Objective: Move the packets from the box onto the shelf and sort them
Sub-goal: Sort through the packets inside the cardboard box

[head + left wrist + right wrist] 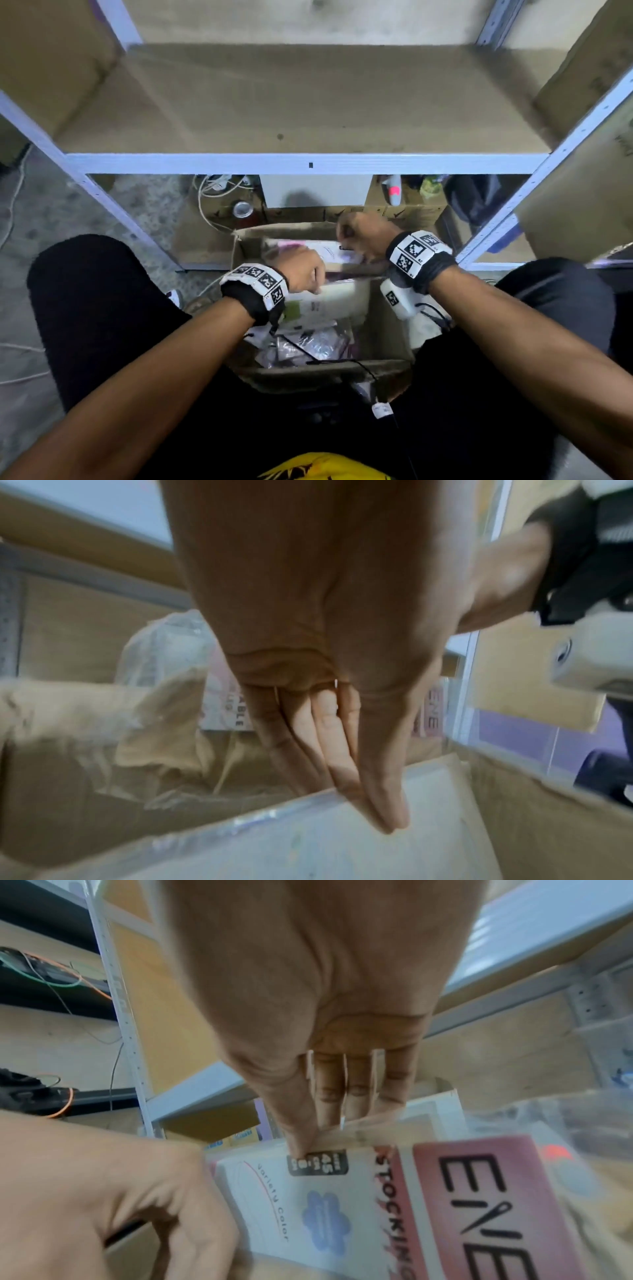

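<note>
Shelf [301, 102] is standing over box [281, 230], pkts lying inside. Pink pkt [479, 1191], reading "EVE STOCKING", "Variety Color", is tilting at box's far end w/ R hand [366, 233] pinching its top edge. L hand [301, 270], fingers pointing down, is pinching white pkt [308, 845] edge.

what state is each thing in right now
box, open, packets inside
shelf, no packet on it yet
stocking packet, in the box, top flap pinched by right hand
white packet, in the box, edge pinched by left hand
</note>
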A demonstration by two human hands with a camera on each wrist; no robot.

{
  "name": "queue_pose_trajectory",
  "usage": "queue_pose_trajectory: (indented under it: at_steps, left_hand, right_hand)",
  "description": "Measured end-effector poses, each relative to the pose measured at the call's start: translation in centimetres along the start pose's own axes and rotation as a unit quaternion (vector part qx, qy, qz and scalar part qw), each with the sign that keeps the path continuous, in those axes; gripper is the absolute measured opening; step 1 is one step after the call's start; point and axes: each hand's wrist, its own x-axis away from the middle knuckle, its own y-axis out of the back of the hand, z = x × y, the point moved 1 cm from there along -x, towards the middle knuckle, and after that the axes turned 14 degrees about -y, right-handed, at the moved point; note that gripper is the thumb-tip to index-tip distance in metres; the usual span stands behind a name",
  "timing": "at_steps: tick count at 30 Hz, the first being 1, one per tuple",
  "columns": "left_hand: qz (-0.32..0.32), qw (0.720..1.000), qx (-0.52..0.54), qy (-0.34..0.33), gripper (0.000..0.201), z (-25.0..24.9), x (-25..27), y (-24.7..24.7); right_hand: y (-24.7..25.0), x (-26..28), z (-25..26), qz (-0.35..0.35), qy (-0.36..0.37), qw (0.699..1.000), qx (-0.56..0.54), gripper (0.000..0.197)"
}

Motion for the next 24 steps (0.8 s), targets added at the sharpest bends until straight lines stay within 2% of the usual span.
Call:
queue_pose_trajectory:
  at_steps: [4, 8, 12, 16, 19, 22, 24]
  left_hand:
    - [-0.075, 0.997, -0.001, -0.022, 0.013, -1.1, 2.3, 4.8]
    - [-0.139, 0.987, 0.067, -0.039, 0.009, -1.4, 4.3, 9.4]
    - [-0.188, 0.976, 0.099, -0.043, 0.011, -0.6, 6.4, 13.7]
    - [-0.252, 0.948, 0.19, -0.031, 0.021, 1.2, 8.4, 17.0]
    - [-0.321, 0.905, 0.28, -0.024, 0.016, 2.6, 9.5, 18.7]
    - [-0.392, 0.817, 0.423, -0.003, 0.006, 4.2, 9.6, 19.7]
    - [-0.433, 0.752, 0.495, 0.024, 0.007, 5.5, 9.1, 20.4]
  right_hand:
    - [4.9, 2.1, 0.5, -0.078, 0.018, 0.996, 0.026, 0.008]
    - [10.1, 4.3, 0.6, -0.14, 0.024, 0.99, 0.009, 0.007]
    - [13.9, 5.9, 0.3, -0.158, 0.027, 0.986, -0.045, 0.007]
    - [16.3, 6.1, -0.5, -0.156, 0.007, 0.976, -0.153, 0.008]
    - [16.9, 5.5, -0.7, -0.148, -0.01, 0.954, -0.259, 0.006]
    - [16.3, 3.9, -0.3, -0.147, -0.034, 0.911, -0.383, 0.011]
    - [15.6, 2.4, 0.3, -0.137, -0.056, 0.886, -0.439, 0.008]
